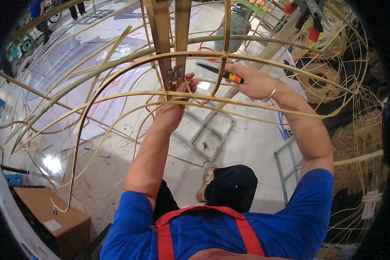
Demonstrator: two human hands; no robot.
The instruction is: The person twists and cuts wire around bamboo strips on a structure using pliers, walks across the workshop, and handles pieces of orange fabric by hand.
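My right hand is closed around the orange-and-black handle of a knife, its dark blade pointing left toward the wooden posts. My left hand reaches behind the lower bamboo strips, its fingers pinching the end of a thin bamboo strip beside the posts. Two upright wooden posts carry a metal hinge just left of those fingertips. Around both hands curves a frame of bent bamboo strips, bound at the crossings. My left palm is hidden from view.
Coils of bamboo strip lie at the right. A metal grid frame rests on the tiled floor below my hands. A grey gas cylinder stands behind. Red clamps hang upper right. A cardboard box sits lower left.
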